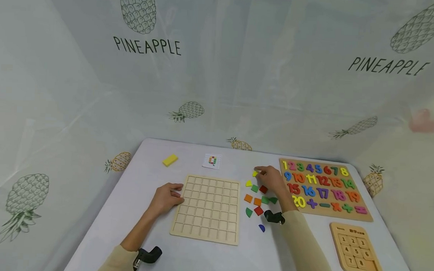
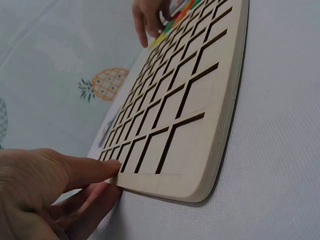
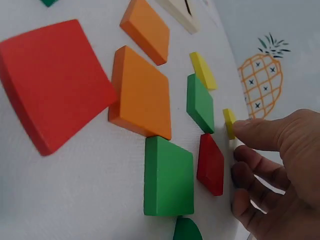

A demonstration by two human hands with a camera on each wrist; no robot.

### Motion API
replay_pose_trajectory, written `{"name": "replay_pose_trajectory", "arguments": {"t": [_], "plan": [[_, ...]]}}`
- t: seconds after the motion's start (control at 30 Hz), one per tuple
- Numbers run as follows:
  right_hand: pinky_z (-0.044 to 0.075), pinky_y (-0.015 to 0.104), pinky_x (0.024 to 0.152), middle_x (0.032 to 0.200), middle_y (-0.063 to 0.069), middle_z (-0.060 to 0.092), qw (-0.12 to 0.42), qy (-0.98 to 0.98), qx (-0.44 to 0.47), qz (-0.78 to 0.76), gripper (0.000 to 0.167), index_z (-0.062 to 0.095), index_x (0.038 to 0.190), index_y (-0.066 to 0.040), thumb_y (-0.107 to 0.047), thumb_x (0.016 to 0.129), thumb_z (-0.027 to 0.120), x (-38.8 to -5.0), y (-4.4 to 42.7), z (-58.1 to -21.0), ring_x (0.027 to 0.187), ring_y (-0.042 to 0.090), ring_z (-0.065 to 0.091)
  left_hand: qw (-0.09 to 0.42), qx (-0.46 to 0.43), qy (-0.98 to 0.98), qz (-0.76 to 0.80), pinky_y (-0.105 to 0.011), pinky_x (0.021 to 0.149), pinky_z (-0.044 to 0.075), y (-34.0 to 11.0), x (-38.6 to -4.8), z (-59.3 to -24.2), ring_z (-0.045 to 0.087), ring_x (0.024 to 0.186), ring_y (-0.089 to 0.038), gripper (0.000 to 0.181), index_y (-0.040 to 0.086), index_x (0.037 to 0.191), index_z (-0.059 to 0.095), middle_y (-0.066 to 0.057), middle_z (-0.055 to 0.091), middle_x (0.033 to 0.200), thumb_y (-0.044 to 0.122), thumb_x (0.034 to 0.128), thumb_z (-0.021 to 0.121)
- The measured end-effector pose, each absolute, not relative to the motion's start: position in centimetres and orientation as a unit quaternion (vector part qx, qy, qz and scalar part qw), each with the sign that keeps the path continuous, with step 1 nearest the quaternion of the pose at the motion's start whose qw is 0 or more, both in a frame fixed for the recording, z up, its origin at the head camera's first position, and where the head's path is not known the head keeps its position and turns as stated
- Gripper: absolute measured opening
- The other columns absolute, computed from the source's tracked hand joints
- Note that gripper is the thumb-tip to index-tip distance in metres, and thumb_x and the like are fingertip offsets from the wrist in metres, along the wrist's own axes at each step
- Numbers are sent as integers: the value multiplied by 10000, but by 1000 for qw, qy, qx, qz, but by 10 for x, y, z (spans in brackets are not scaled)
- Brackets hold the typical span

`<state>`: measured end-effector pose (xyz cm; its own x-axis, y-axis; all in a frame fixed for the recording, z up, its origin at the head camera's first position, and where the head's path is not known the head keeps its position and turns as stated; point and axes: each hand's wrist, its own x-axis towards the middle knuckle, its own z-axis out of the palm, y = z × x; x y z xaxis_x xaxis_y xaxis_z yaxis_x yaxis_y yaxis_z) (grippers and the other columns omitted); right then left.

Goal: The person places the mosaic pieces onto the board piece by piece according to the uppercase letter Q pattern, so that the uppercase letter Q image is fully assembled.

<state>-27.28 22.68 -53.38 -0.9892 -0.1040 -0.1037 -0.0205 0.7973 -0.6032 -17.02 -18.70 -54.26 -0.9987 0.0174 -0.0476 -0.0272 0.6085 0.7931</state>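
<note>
A wooden grid board [image 1: 207,241] lies flat on the table. My left hand [image 1: 165,198] grips its left edge; in the left wrist view the thumb [image 2: 95,170] lies on the rim and the fingers meet its side. Beyond the board's right side, my right hand [image 1: 272,180] pinches a small yellow piece [image 3: 229,120] at the table surface; the index fingertip is hidden in the right wrist view. Nearby lie another yellow piece [image 3: 204,72], green squares [image 3: 170,175], orange squares [image 3: 142,95], red squares [image 3: 57,82] and a blue half-round piece [image 1: 262,228].
A small card with a coloured pattern [image 1: 212,161] lies behind the board, and a yellow block [image 1: 170,160] sits at back left. To the right are a colourful number board [image 1: 329,213] and a wooden sliding number puzzle [image 1: 356,250]. A pineapple-print curtain [image 1: 219,71] hangs behind.
</note>
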Motion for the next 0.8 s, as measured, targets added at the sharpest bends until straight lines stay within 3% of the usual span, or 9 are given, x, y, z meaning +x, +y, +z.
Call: {"name": "replay_pose_trajectory", "arguments": {"t": [0.5,0.8], "plan": [[533,385,829,1071,135,615,62,945,-31,-318,259,631,1215,-63,-100,962,665,-275,218,-533,934,277,550,34,-3,901,433,-311,742,577,-185,-171,-539,710,928,-228,497,8,1270,685,-96,699,1077,70,791,801],[535,424,901,1107,141,642,47,938,-16,-342,217,632,1164,-69,-144,965,671,-271,218,-534,988,295,564,43,-13,898,438,-319,753,581,-185,-171,-544,709,946,-234,515,2,1289,668,-116,693,1091,62,792,789]]}}
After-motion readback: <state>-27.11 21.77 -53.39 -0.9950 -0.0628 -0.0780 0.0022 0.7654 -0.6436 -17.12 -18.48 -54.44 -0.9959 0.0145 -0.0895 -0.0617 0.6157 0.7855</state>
